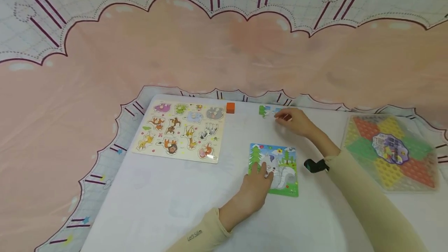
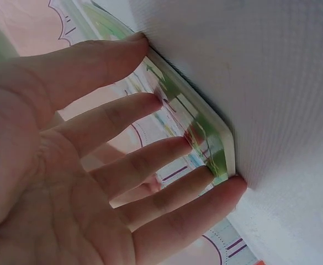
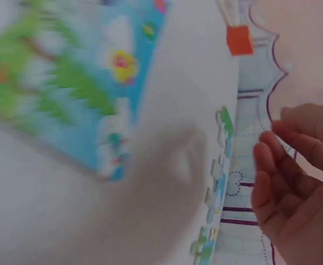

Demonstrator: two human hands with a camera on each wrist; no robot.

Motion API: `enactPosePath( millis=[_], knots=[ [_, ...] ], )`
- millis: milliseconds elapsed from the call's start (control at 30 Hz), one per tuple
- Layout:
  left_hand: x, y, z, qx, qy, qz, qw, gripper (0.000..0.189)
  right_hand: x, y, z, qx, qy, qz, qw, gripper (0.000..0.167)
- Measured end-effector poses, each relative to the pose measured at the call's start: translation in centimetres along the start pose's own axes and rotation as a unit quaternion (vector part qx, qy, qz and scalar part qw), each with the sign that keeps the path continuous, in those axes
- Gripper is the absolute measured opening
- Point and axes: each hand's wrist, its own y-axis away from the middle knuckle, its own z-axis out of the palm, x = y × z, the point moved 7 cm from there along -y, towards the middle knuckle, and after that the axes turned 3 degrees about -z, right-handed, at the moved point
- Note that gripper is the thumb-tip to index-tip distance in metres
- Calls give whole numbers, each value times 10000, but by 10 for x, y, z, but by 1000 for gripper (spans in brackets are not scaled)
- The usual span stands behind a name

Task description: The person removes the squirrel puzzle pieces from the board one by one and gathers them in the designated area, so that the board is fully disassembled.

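Observation:
A square jigsaw puzzle (image 1: 287,162) with a white squirrel among trees lies on the white table. My left hand (image 1: 252,189) rests on its lower left part, fingers spread; in the left wrist view the fingertips (image 2: 144,47) touch the board's edge and face. Along the table's back edge lie a few loose jigsaw pieces (image 1: 264,111), seen in a row in the right wrist view as small green-and-blue pieces (image 3: 216,182). Close over these is my right hand (image 1: 297,121), its fingers loosely bent with nothing visible between them. In the head view it partly hides the row.
An animal peg puzzle board (image 1: 182,132) lies at the back left. Between it and the loose pieces sits an orange cube (image 1: 230,108). At the right is a clear-covered star-pattern game board (image 1: 388,153). A black device (image 1: 315,165) is strapped at the right wrist.

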Motion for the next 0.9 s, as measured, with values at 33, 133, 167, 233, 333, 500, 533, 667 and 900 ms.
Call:
enactPosePath(
  millis=[33, 133, 167, 233, 333, 500, 533, 667, 900],
  knots=[
    [0, 0, 1, -1, 3, 4, 10000, 55, -1, 13, 3, -122, 36, -45, 9999, 21],
    [0, -1, 2, -4, 81, 12, 10000, 54, -1, 52, 13, -390, 123, -161, 9990, 19],
    [0, -1, 2, -25, 113, 9, 9999, 54, -1, 65, 16, -443, 129, -176, 9988, 19],
    [1, -1, 2, -22, 155, 17, 9999, 53, 2, 87, 22, -527, 104, -137, 9985, 20],
    [1, -1, 1, -1, 174, 26, 9998, 52, 3, 112, 29, -569, 102, -46, 9983, 26],
    [1, 0, -1, 51, 134, 47, 9999, 50, 3, 132, 36, -400, 268, 168, 9987, 35],
    [1, 0, -1, 58, 134, 52, 9999, 50, 3, 135, 37, -347, 296, 196, 9988, 36],
    [1, 0, -2, 88, 89, 39, 9999, 50, 3, 138, 40, -129, 315, 180, 9993, 35],
    [1, -1, -2, 123, 36, 46, 9999, 49, 3, 134, 41, 82, -387, -15, 9992, 32]
  ],
)
